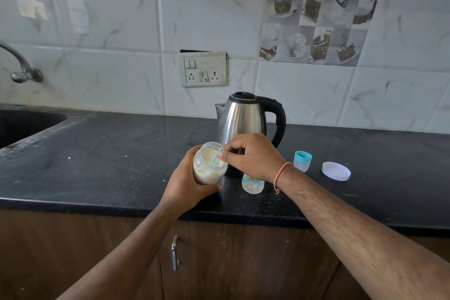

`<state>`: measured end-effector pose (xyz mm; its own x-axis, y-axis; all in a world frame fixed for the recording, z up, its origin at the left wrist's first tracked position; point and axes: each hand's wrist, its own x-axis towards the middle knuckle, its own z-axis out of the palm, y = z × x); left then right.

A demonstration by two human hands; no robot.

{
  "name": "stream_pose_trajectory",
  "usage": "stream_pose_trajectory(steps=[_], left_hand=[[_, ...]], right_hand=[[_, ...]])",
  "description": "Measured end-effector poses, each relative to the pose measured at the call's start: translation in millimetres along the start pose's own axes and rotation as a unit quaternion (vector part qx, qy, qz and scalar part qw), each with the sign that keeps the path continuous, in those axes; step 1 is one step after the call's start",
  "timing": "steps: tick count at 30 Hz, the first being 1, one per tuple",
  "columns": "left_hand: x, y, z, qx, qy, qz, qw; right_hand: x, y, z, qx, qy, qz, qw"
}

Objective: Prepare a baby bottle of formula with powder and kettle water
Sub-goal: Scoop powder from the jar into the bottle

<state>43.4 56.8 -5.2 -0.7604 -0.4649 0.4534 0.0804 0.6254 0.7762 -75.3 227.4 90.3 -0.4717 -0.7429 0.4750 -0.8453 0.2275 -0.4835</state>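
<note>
My left hand (187,182) grips a clear jar of cream-coloured formula powder (208,165), held tilted just above the black counter (109,153). My right hand (253,156) pinches the handle of a teal scoop (216,157) that dips into the jar's mouth. The open baby bottle (252,184) stands upright on the counter under my right wrist, partly hidden by it. A steel kettle (241,117) with a black handle stands right behind my hands, lid down.
The bottle's teal cap with nipple (302,160) and a white jar lid (336,171) lie to the right on the counter. A sink (24,124) and tap (22,66) are at far left. A switch panel (204,68) sits on the tiled wall.
</note>
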Motion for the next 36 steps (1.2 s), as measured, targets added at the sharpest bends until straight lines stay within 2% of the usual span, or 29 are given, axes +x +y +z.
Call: stream_pose_trajectory(steps=[12,16,19,25,30,36], left_hand=[[1.5,-2.1,1.3,0.009,0.001,-0.004,1.000],[1.4,-0.7,1.1,0.008,0.000,-0.009,1.000],[1.1,-0.7,0.5,0.007,-0.002,-0.017,1.000],[-0.4,1.8,-0.9,-0.001,-0.003,-0.038,0.999],[-0.8,1.7,-0.5,0.002,0.001,-0.055,0.998],[0.3,3.1,1.2,0.015,0.048,-0.097,0.994]], right_hand=[[1.7,-4.0,-0.4,0.086,-0.010,0.076,0.993],[4.6,-8.3,0.1,0.126,-0.004,0.130,0.984],[6.2,-15.4,-1.4,0.186,-0.001,0.187,0.965],[11.5,-23.4,-9.7,0.235,0.014,0.259,0.937],[10.6,-23.5,-18.6,0.322,0.041,0.312,0.893],[6.8,-8.4,-36.9,0.406,0.075,0.346,0.842]])
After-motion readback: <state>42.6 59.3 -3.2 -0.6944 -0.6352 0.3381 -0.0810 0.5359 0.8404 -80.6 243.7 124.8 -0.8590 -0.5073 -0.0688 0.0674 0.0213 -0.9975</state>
